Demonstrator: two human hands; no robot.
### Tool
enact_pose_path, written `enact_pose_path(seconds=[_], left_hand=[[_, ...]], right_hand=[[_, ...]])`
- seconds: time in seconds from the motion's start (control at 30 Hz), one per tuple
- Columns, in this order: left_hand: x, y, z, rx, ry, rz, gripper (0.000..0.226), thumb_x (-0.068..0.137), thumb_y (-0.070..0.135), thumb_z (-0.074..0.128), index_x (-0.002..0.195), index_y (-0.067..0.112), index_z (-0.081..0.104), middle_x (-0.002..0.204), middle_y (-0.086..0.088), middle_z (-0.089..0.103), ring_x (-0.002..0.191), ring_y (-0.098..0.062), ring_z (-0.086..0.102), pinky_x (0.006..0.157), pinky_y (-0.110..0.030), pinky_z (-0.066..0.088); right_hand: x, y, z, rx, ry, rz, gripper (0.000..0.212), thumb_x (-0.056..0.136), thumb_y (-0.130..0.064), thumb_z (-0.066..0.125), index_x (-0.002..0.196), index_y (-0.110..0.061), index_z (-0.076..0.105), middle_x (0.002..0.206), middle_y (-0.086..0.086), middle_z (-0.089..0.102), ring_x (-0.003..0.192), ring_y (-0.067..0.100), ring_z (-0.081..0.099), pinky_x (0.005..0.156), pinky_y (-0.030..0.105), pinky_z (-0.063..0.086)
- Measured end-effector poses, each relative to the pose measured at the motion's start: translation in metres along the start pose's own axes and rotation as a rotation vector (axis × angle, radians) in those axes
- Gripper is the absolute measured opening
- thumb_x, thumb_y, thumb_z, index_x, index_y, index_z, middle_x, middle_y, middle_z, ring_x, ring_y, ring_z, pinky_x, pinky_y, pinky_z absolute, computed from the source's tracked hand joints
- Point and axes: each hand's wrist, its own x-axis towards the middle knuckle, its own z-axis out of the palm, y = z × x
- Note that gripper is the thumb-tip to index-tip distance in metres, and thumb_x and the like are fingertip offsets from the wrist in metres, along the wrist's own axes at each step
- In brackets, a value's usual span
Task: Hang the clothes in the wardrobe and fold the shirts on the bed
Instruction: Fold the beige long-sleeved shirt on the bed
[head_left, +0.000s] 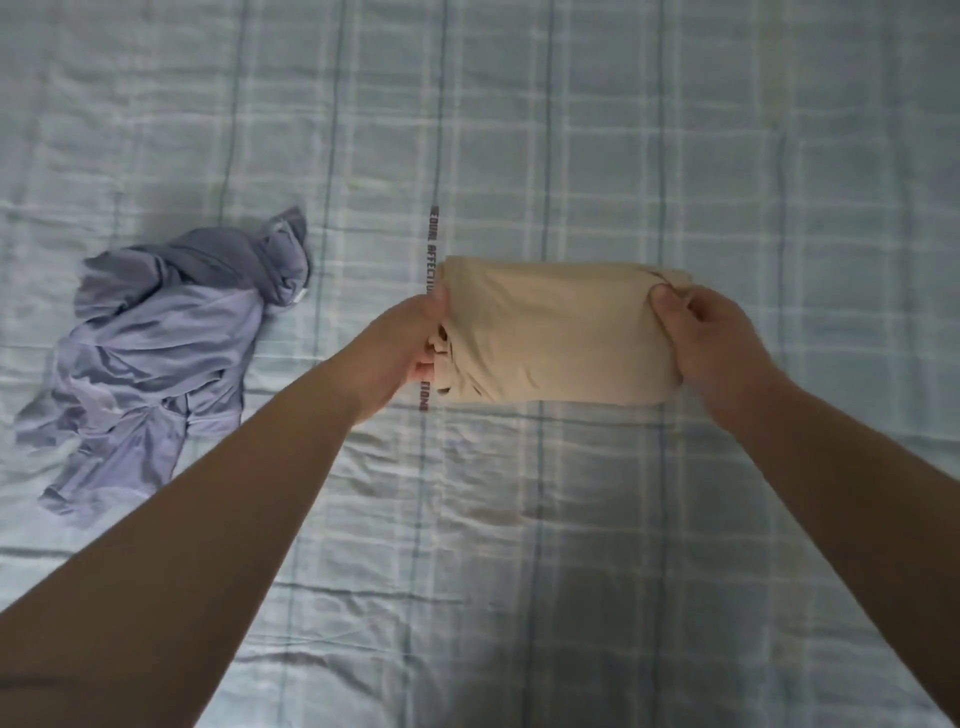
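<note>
- The beige shirt is already a compact folded rectangle, held over the middle of the bed. The shade beneath its lower edge suggests it is just clear of the sheet rather than lying on it.
- The left grip is closed on the shirt's left end, thumb on top and fingers tucked into the loose layers, probably to stop the folds from springing open.
- The right grip pinches the top right corner, thumb over bunched cloth. Holding both ends keeps the bundle taut and level, ready to set down flat.
- The fold looks all but finished; placing it seems to be what is left.
- A lavender garment lies crumpled well to the left on the bed, unfolded and apart, likely next in line.
- A lettered stripe runs down the sheet behind the shirt's left edge.
</note>
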Motion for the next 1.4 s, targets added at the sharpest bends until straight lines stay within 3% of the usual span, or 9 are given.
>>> enact_pose_path(seconds=[0.13, 0.33, 0.5, 0.6, 0.73, 0.9, 1.1, 1.23, 1.4], left_hand=[[0.014, -0.015, 0.023, 0.289, 0.348, 0.167, 0.023, 0.090, 0.049, 0.063, 0.092, 0.026, 0.058, 0.074, 0.010, 0.063, 0.058, 0.007, 0.059, 0.043, -0.008, 0.039], [0.017, -0.043, 0.052, 0.444, 0.640, 0.240, 0.015, 0.099, 0.037, 0.053, 0.093, 0.027, 0.044, 0.072, 0.010, 0.054, 0.063, 0.002, 0.054, 0.049, -0.013, 0.034], [0.002, -0.038, 0.061, 0.251, 0.751, 0.177, 0.044, 0.090, 0.047, 0.061, 0.124, 0.032, 0.038, 0.121, 0.011, 0.053, 0.095, -0.010, 0.063, 0.069, -0.031, 0.052], [-0.012, -0.033, 0.062, 0.534, 0.843, 0.425, 0.058, 0.091, 0.037, 0.054, 0.140, 0.013, 0.036, 0.145, -0.009, 0.039, 0.131, -0.025, 0.045, 0.104, -0.043, 0.045], [-0.010, -0.030, 0.078, 1.043, 0.587, 0.761, 0.056, 0.102, 0.034, 0.039, 0.150, 0.007, 0.035, 0.161, -0.016, 0.027, 0.152, -0.034, 0.015, 0.123, -0.049, 0.017], [0.021, -0.048, 0.083, 1.355, 0.433, 0.440, 0.066, 0.102, 0.053, 0.016, 0.160, 0.022, 0.009, 0.167, -0.007, 0.012, 0.155, -0.027, 0.002, 0.123, -0.052, 0.003], [0.031, -0.051, 0.086, 1.218, 0.409, 0.328, 0.067, 0.100, 0.054, 0.014, 0.159, 0.026, 0.002, 0.168, 0.000, 0.003, 0.154, -0.020, -0.008, 0.124, -0.049, -0.001], [0.009, -0.039, 0.078, 0.901, 0.653, 0.362, 0.068, 0.099, 0.045, 0.041, 0.158, 0.022, 0.018, 0.167, -0.003, 0.011, 0.154, -0.023, 0.005, 0.122, -0.047, 0.007], [0.001, -0.034, 0.069, 0.262, 0.783, -0.137, 0.062, 0.090, 0.055, 0.052, 0.133, 0.012, 0.040, 0.136, -0.012, 0.049, 0.123, -0.034, 0.049, 0.088, -0.041, 0.044]], right_hand=[[0.010, 0.001, 0.029, -0.102, 0.084, -0.008, 0.038, 0.102, -0.045, 0.042, 0.112, -0.017, 0.065, 0.108, 0.005, 0.067, 0.097, 0.020, 0.057, 0.081, 0.026, 0.034], [0.008, 0.016, 0.046, -0.233, 0.193, 0.005, 0.035, 0.098, -0.049, 0.049, 0.091, -0.015, 0.045, 0.077, 0.002, 0.053, 0.086, 0.039, 0.060, 0.068, 0.032, 0.033], [0.010, 0.009, 0.040, -0.133, 0.188, 0.117, 0.029, 0.093, -0.048, 0.056, 0.101, -0.021, 0.046, 0.080, -0.009, 0.052, 0.094, 0.029, 0.061, 0.076, 0.032, 0.038], [-0.016, 0.001, 0.023, -0.006, 0.401, -0.183, 0.027, 0.090, -0.023, 0.052, 0.116, -0.024, 0.049, 0.115, -0.003, 0.056, 0.109, 0.019, 0.058, 0.089, 0.035, 0.047], [-0.040, -0.003, 0.035, -0.441, 0.214, -0.825, 0.045, 0.094, -0.018, 0.043, 0.138, -0.009, 0.050, 0.147, 0.010, 0.046, 0.140, 0.030, 0.037, 0.118, 0.041, 0.026], [-0.025, 0.018, 0.067, -0.918, -0.016, -0.636, 0.063, 0.101, -0.043, 0.028, 0.155, -0.011, 0.029, 0.162, 0.011, 0.026, 0.149, 0.031, 0.022, 0.120, 0.052, 0.014], [-0.013, 0.021, 0.070, -0.828, -0.083, -0.601, 0.062, 0.099, -0.043, 0.026, 0.153, -0.014, 0.034, 0.159, 0.009, 0.033, 0.147, 0.030, 0.028, 0.121, 0.051, 0.015], [-0.022, 0.018, 0.049, -0.312, 0.101, -0.544, 0.048, 0.096, -0.017, 0.050, 0.143, -0.006, 0.048, 0.152, 0.015, 0.042, 0.142, 0.030, 0.035, 0.120, 0.043, 0.023], [-0.040, 0.019, 0.048, -0.092, 0.286, -0.077, 0.054, 0.098, -0.027, 0.054, 0.143, -0.001, 0.041, 0.141, 0.022, 0.049, 0.131, 0.036, 0.045, 0.113, 0.043, 0.033]])
